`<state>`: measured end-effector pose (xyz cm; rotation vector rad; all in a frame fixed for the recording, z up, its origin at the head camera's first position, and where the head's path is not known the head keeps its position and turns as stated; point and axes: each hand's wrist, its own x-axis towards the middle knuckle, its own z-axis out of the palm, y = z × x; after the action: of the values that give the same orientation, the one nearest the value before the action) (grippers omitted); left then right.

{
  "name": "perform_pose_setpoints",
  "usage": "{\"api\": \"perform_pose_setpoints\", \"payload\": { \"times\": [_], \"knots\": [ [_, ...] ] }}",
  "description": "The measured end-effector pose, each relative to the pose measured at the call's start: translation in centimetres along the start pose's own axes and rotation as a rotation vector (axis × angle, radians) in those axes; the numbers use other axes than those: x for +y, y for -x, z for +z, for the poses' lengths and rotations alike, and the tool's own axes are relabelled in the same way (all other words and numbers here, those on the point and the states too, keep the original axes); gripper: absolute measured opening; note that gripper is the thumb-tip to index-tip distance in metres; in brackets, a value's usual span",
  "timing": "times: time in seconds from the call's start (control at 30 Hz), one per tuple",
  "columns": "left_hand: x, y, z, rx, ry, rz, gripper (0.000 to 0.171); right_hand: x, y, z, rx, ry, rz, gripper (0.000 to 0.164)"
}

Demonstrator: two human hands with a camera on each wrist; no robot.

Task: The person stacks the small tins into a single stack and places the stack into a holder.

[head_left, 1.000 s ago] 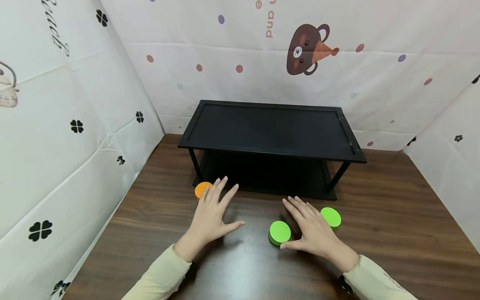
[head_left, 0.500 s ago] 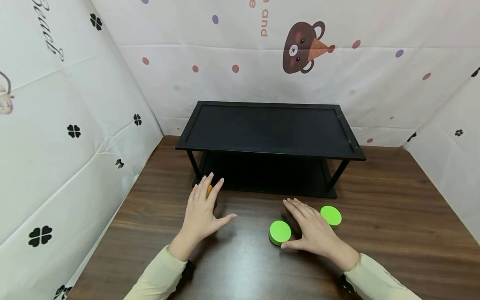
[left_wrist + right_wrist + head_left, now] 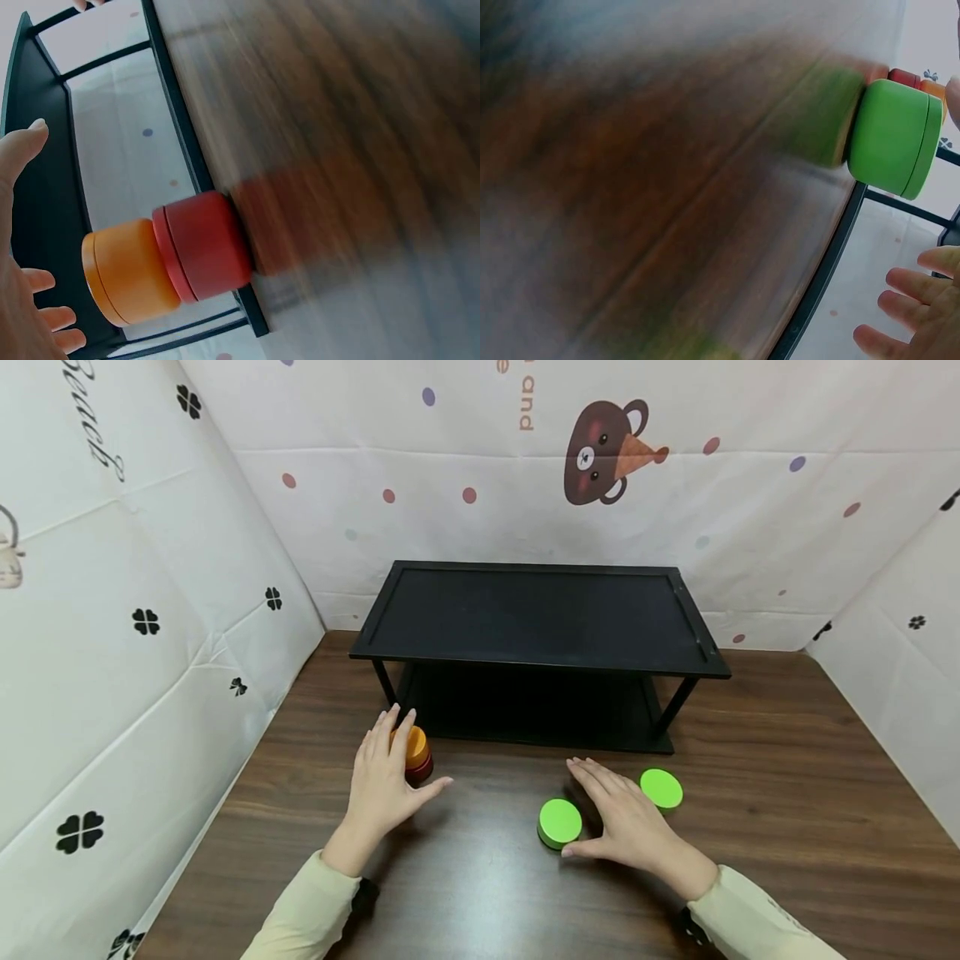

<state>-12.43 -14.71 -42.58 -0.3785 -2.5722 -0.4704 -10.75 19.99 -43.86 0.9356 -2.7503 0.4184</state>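
Observation:
My left hand hovers with its fingers spread just in front of an orange lidded canister. That canister stands on a red one, as the left wrist view shows; a gap separates the hand from both. With straight fingers and thumb held apart, my right hand is beside a green lidded canister. In the right wrist view this green canister appears ungripped. Beyond that hand, to the right, is a second green canister, partly hidden by it.
A black two-tier rack stands at the back of the brown wooden table. White printed cloth covers the walls behind and at both sides. The orange-and-red stack is near the rack's front left leg.
My left hand has moved left, past the front of the orange canister, uncovering the red one beneath it. The right hand has stayed nearly still. The head view has shifted slightly.

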Motion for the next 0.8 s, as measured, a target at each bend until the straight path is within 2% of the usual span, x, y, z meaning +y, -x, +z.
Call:
{"api": "perform_pose_setpoints", "payload": {
  "times": [0.2,0.43,0.8],
  "knots": [
    [-0.6,0.2,-0.1,-0.021,0.006,-0.059,0.107,-0.1,0.0,0.0,-0.015,-0.007,0.005,0.107],
    [-1.4,0.3,0.0,-0.003,0.004,-0.095,0.108,0.0,0.1,0.1,-0.027,-0.009,0.004,0.107],
    [-2.9,0.2,0.0,-0.069,0.020,-0.128,0.115,0.1,0.1,0.3,-0.053,-0.037,0.015,0.105]
  ]
}}
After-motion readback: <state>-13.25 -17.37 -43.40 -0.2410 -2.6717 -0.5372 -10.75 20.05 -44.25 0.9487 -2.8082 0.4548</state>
